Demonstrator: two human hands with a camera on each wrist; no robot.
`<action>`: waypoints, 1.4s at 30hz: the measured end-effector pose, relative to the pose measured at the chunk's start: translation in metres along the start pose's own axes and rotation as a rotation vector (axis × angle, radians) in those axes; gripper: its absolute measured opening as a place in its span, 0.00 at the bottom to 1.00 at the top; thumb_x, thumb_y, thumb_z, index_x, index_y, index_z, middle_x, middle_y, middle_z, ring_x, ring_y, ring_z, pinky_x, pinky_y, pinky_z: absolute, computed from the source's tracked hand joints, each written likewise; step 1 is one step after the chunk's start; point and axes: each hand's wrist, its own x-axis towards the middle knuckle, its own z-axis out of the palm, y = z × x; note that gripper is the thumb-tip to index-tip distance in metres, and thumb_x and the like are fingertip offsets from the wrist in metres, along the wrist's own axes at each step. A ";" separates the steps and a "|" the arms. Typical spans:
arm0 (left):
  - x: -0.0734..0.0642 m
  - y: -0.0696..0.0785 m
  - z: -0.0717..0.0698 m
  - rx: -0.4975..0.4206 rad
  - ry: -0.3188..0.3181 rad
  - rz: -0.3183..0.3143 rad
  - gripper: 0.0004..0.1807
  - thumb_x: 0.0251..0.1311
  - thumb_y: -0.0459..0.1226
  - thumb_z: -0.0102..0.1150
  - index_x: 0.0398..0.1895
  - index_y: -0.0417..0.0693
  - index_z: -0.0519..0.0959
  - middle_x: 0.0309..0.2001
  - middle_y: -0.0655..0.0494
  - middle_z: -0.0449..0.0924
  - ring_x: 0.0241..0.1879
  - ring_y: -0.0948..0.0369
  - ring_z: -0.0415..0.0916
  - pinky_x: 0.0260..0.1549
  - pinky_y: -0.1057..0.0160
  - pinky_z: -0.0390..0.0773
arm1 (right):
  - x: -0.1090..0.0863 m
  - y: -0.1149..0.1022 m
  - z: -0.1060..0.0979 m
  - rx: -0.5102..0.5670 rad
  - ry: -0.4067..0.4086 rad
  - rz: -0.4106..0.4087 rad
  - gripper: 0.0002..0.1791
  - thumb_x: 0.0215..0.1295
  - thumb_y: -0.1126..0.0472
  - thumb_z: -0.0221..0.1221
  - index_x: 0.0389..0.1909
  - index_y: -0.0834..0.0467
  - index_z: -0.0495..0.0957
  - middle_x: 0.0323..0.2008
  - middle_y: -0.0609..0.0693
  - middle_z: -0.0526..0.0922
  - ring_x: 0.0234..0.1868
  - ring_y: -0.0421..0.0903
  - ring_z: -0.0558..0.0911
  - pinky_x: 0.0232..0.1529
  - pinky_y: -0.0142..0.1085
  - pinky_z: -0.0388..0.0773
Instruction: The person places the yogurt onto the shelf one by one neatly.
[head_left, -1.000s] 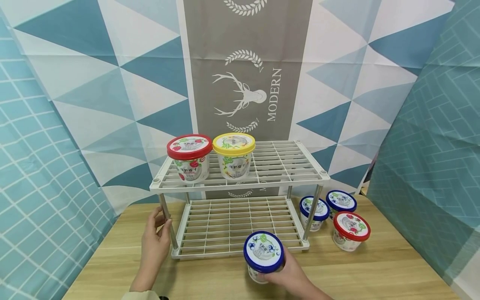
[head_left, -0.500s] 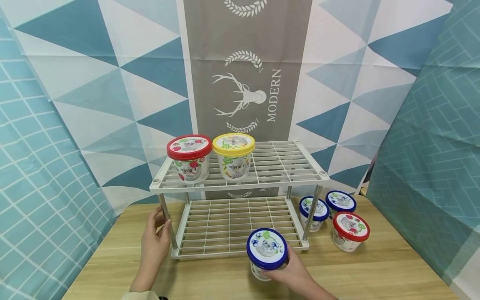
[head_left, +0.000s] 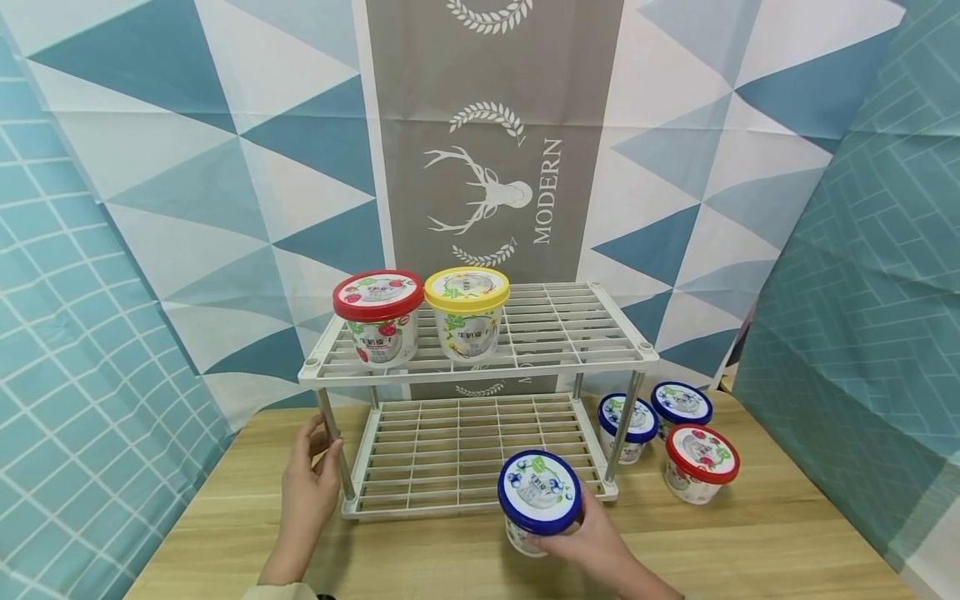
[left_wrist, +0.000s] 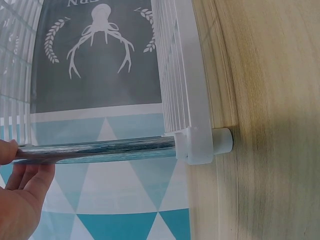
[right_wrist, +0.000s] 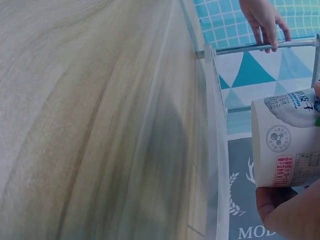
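My right hand (head_left: 588, 542) grips a round paper tub with a blue lid (head_left: 538, 492) by its side, in front of the lower shelf's right half. In the right wrist view the white tub (right_wrist: 280, 142) hangs clear of the wooden surface, with fingers at its wall. At the rack's front left, my left hand (head_left: 309, 492) holds a metal post (head_left: 327, 421). The left wrist view shows thumb and fingers on either side of this post (left_wrist: 110, 150). On the upper shelf (head_left: 558, 325) stand a red-lidded tub (head_left: 378, 317) and a yellow-lidded tub (head_left: 467, 312), side by side.
To the right of the rack, two blue-lidded tubs (head_left: 628, 425) and a red-lidded tub (head_left: 701, 462) stand on the wooden table (head_left: 780, 533). The slatted lower shelf (head_left: 457, 450) sits low over the tabletop. Patterned cloth (head_left: 300, 200) hangs behind and at both sides.
My right hand has carried the blue-lidded tub a little to the right and up in the head view, towards the rack. My left hand has stayed on the post.
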 end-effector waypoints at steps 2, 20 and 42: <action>0.000 0.000 0.000 -0.002 0.000 -0.001 0.25 0.62 0.24 0.51 0.62 0.39 0.63 0.42 0.47 0.75 0.47 0.48 0.75 0.41 0.93 0.68 | -0.001 -0.002 -0.002 0.002 0.010 0.008 0.52 0.36 0.65 0.75 0.65 0.63 0.59 0.59 0.62 0.71 0.60 0.61 0.71 0.59 0.55 0.72; -0.001 0.001 -0.001 0.008 -0.027 -0.023 0.24 0.64 0.27 0.49 0.63 0.41 0.62 0.43 0.46 0.74 0.48 0.47 0.74 0.40 0.93 0.66 | 0.000 -0.012 -0.010 0.007 0.068 -0.010 0.49 0.35 0.64 0.75 0.63 0.60 0.62 0.56 0.58 0.74 0.58 0.57 0.74 0.59 0.53 0.73; -0.001 0.002 -0.002 -0.001 -0.026 -0.017 0.24 0.64 0.26 0.48 0.63 0.40 0.61 0.44 0.43 0.73 0.48 0.46 0.74 0.41 0.95 0.64 | 0.000 -0.025 -0.020 0.018 0.115 -0.046 0.51 0.36 0.64 0.75 0.65 0.62 0.60 0.58 0.62 0.72 0.60 0.61 0.71 0.61 0.53 0.72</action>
